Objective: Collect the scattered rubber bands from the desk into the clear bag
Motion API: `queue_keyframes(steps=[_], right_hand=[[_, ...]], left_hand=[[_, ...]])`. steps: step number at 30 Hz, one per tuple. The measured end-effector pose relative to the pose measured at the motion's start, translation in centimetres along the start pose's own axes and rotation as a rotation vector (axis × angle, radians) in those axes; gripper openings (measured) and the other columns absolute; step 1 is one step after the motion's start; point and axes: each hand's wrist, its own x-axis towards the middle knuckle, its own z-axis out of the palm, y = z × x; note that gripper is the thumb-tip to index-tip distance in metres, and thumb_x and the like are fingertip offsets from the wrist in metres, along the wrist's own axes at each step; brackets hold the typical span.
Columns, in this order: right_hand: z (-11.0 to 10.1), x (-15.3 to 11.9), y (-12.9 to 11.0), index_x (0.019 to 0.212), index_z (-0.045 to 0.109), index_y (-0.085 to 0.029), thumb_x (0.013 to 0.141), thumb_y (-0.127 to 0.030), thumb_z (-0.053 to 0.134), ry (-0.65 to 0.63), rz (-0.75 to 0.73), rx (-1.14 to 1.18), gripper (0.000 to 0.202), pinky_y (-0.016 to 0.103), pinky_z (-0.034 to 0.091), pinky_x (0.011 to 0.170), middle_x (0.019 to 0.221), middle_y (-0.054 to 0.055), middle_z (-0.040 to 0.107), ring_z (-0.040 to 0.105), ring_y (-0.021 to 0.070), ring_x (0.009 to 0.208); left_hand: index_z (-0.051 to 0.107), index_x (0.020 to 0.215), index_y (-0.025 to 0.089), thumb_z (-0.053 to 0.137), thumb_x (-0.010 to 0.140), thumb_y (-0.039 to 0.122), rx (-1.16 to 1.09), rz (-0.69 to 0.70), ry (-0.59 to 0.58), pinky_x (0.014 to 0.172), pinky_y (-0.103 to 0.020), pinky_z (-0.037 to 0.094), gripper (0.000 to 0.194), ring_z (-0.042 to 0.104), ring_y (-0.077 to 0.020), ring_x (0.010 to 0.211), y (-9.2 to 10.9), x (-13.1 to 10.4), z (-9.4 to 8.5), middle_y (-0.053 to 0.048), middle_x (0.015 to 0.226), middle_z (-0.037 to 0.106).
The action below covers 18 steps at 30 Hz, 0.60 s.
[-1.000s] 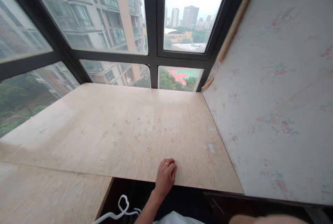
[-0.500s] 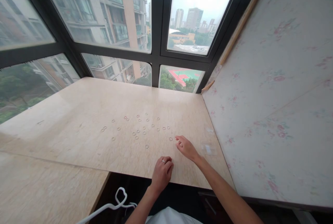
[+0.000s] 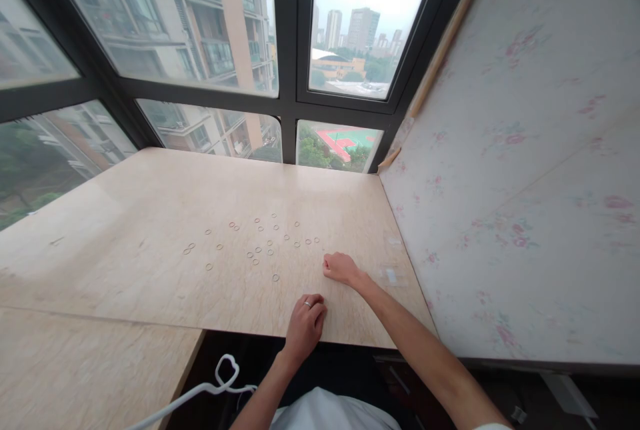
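Note:
Many small thin rings lie scattered on the beige marble-patterned ledge, among them a reddish ring point(image 3: 231, 225) at the far side and a plain ring point(image 3: 275, 278) closest to me. To the right of the group is my right hand point(image 3: 341, 267), its fingers closed at the tabletop over a small ring that they almost wholly cover. My left hand point(image 3: 305, 325) rests near the front edge with curled fingers and a silver band on one finger. Whatever it may hold is hidden under the palm.
The marble-patterned ledge point(image 3: 165, 183) runs back to dark-framed windows. Flowered wallpaper point(image 3: 515, 217) borders the right side, with a small clear plastic packet point(image 3: 391, 275) beside it. A white cable point(image 3: 200, 389) loops below the front edge at left.
My right hand has closed over the rightmost ring, which lay uncovered just left of its fingertips before. My left hand stays in its place. The whole view has shifted slightly.

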Motion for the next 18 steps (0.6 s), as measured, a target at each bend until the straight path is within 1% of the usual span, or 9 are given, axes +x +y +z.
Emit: queue_keyframes(steps=[2,4,6,7,9,11,14,18], right_hand=[[0.0,-0.7,0.8,0.089,0.063,-0.014,0.087,-0.034,0.061,0.003,0.009,0.094,0.020,0.032,0.049,0.073,0.086,0.003,0.065,0.061,0.0147,0.077],[0.1,-1.5,1.7,0.080,0.062,-0.015,0.081,-0.027,0.063,0.015,0.021,0.228,0.012,0.025,0.045,0.062,0.069,0.001,0.065,0.058,0.0115,0.063],[0.4,-2.6,2.6,0.078,0.060,-0.016,0.077,-0.023,0.060,0.038,0.041,0.391,0.007,0.019,0.039,0.050,0.056,-0.002,0.062,0.051,0.0082,0.049],[0.6,-3.3,3.0,0.080,0.059,-0.017,0.077,-0.024,0.057,0.053,0.055,0.476,0.008,0.017,0.036,0.045,0.053,-0.003,0.061,0.047,0.0068,0.043],[1.0,-4.6,3.9,0.083,0.055,-0.017,0.078,-0.029,0.052,0.092,0.086,0.644,0.013,0.016,0.029,0.036,0.051,-0.006,0.060,0.039,0.0050,0.033],[1.2,-6.2,4.8,0.083,0.051,-0.018,0.078,-0.037,0.049,0.138,0.114,0.795,0.019,0.016,0.025,0.031,0.050,-0.007,0.059,0.034,0.0046,0.028],[1.2,-8.6,6.3,0.082,0.048,-0.020,0.076,-0.045,0.049,0.220,0.152,0.988,0.026,0.016,0.020,0.028,0.048,-0.007,0.057,0.033,0.0048,0.026],[0.6,-11.5,8.7,0.080,0.047,-0.020,0.074,-0.045,0.054,0.341,0.213,1.187,0.027,0.015,0.017,0.027,0.047,-0.008,0.055,0.030,0.0034,0.025]], left_hand=[[0.063,0.081,0.020,0.047,0.088,0.008,0.009,0.002,-0.006,0.081,-0.039,0.049,0.021,0.057,-0.0215,0.092,-0.1,0.0,0.1,-0.007,0.099,0.064],[0.063,0.081,0.020,0.047,0.088,0.008,0.016,0.003,-0.013,0.081,-0.039,0.049,0.021,0.057,-0.0217,0.093,-0.1,0.0,0.1,-0.007,0.099,0.064],[0.063,0.081,0.020,0.047,0.088,0.009,0.020,0.004,-0.015,0.082,-0.039,0.049,0.020,0.056,-0.0218,0.093,-0.1,0.0,0.1,-0.007,0.099,0.064],[0.063,0.081,0.020,0.047,0.088,0.009,0.021,0.006,-0.015,0.082,-0.039,0.049,0.020,0.057,-0.0218,0.093,-0.1,0.1,0.1,-0.007,0.099,0.064],[0.063,0.082,0.020,0.047,0.088,0.010,0.025,0.012,-0.010,0.082,-0.039,0.050,0.020,0.057,-0.0216,0.093,-0.1,0.1,0.1,-0.007,0.099,0.064],[0.063,0.082,0.020,0.047,0.089,0.011,0.027,0.017,-0.006,0.081,-0.039,0.050,0.020,0.058,-0.0217,0.093,-0.1,0.2,0.1,-0.007,0.099,0.064],[0.063,0.083,0.021,0.047,0.090,0.013,0.022,0.016,-0.005,0.082,-0.039,0.050,0.019,0.058,-0.0221,0.094,-0.3,0.1,0.1,-0.007,0.100,0.064],[0.063,0.081,0.021,0.048,0.089,0.015,0.024,-0.025,0.001,0.081,-0.040,0.050,0.018,0.059,-0.0228,0.094,-0.3,0.3,0.3,-0.007,0.099,0.064]])
